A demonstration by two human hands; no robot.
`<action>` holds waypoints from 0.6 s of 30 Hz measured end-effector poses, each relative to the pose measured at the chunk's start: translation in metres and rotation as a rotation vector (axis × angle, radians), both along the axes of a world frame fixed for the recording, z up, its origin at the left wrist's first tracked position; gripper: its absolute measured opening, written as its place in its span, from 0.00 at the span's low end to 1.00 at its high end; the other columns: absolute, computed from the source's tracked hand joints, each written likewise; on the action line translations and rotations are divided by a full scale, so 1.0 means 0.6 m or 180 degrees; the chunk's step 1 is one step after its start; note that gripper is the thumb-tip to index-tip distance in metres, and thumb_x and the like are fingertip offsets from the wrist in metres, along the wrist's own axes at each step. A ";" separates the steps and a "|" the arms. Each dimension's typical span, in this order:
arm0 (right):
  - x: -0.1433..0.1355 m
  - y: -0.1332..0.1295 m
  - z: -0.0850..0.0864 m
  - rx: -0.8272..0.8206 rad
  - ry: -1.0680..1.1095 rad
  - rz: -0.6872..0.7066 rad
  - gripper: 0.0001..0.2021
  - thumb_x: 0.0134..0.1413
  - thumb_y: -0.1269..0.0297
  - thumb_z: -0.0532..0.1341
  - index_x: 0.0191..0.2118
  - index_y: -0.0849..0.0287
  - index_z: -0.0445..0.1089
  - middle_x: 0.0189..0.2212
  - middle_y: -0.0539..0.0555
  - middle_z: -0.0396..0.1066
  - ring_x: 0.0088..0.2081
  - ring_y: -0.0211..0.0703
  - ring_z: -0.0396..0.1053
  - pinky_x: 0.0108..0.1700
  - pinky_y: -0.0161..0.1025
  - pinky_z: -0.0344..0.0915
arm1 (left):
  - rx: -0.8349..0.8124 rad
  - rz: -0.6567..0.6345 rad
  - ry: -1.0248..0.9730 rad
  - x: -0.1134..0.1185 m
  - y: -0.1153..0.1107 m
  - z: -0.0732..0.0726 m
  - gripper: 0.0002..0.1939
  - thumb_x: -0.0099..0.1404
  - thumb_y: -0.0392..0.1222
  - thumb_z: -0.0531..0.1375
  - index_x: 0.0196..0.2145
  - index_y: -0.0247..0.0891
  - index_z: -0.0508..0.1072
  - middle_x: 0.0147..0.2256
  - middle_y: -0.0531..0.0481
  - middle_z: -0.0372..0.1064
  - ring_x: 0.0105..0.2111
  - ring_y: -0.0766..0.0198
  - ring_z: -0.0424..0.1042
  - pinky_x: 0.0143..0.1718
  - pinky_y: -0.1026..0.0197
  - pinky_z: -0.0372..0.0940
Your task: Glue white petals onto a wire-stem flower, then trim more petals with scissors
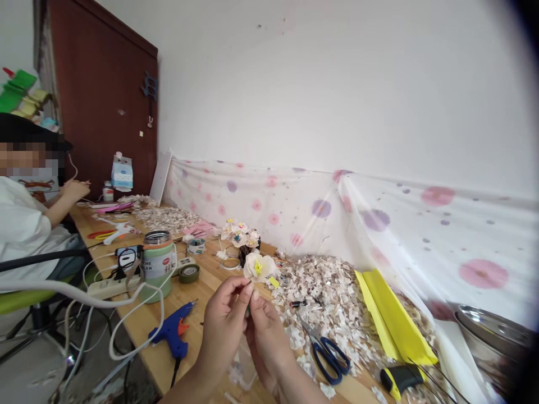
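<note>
An artificial flower point(264, 268) with cream petals and a yellow centre stands upright above my joined fingertips. My left hand point(225, 314) pinches its thin stem just under the bloom. Pressed against it, my right hand point(268, 331) is closed round the lower stem, most of which is hidden by the fingers. To the left of my hands lies a blue glue gun point(172, 330) with an orange trigger. Dark-blue-handled scissors point(330, 356) rest on the right, beside a heap of pale petals point(315, 280).
Behind the bloom stand finished flowers point(240, 235) in a dark holder. A green tumbler point(156, 266), a roll of dark green tape point(189, 273) and a power strip point(113, 286) with loose cables are leftward. Yellow paper point(396, 314) lies right. A co-worker point(25, 219) sits far left.
</note>
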State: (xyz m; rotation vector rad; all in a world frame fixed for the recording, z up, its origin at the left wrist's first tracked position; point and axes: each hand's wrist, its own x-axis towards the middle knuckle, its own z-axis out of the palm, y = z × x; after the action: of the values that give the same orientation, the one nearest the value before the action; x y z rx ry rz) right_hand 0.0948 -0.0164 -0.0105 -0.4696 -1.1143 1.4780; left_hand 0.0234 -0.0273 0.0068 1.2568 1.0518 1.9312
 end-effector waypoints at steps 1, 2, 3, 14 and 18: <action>0.005 -0.001 0.005 0.0115 -0.0235 -0.0040 0.27 0.49 0.36 0.61 0.21 0.58 0.62 0.17 0.45 0.57 0.22 0.34 0.52 0.27 0.33 0.50 | -0.0012 -0.0018 -0.0030 -0.002 -0.001 0.001 0.15 0.57 0.53 0.63 0.33 0.38 0.73 0.22 0.55 0.68 0.16 0.67 0.63 0.17 0.65 0.59; 0.010 -0.002 0.010 0.0283 -0.0525 -0.0123 0.27 0.51 0.37 0.59 0.21 0.58 0.61 0.17 0.46 0.58 0.22 0.35 0.53 0.28 0.33 0.51 | 0.0007 -0.0001 -0.0046 -0.006 -0.001 0.002 0.15 0.57 0.53 0.64 0.33 0.38 0.73 0.22 0.55 0.69 0.17 0.67 0.63 0.17 0.65 0.59; 0.016 -0.002 0.017 0.0476 -0.0837 -0.0215 0.27 0.53 0.38 0.57 0.20 0.58 0.61 0.18 0.46 0.58 0.23 0.36 0.54 0.30 0.34 0.53 | 0.0053 0.0062 -0.0051 -0.012 0.001 0.003 0.14 0.57 0.52 0.64 0.33 0.38 0.73 0.24 0.54 0.70 0.19 0.67 0.65 0.19 0.65 0.61; 0.127 0.053 0.053 0.1093 -0.2418 -0.1226 0.09 0.52 0.58 0.58 0.29 0.59 0.67 0.25 0.49 0.65 0.29 0.39 0.62 0.35 0.36 0.58 | 0.0438 0.0365 -0.0467 -0.099 -0.047 -0.001 0.09 0.57 0.43 0.67 0.34 0.42 0.73 0.25 0.58 0.69 0.21 0.71 0.63 0.24 0.67 0.60; 0.137 0.089 0.023 0.1193 -0.3436 -0.1344 0.01 0.49 0.70 0.62 0.29 0.60 0.70 0.24 0.49 0.67 0.29 0.40 0.64 0.35 0.37 0.60 | 0.0269 0.0143 -0.0700 -0.099 -0.070 -0.015 0.11 0.53 0.44 0.70 0.33 0.43 0.74 0.25 0.57 0.69 0.17 0.72 0.58 0.17 0.67 0.52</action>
State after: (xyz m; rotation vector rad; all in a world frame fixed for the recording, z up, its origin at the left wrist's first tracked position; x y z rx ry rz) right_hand 0.1767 0.0371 0.0030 -1.2125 -1.9158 0.5531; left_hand -0.0361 -0.0692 -0.0023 1.0434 0.9014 2.1120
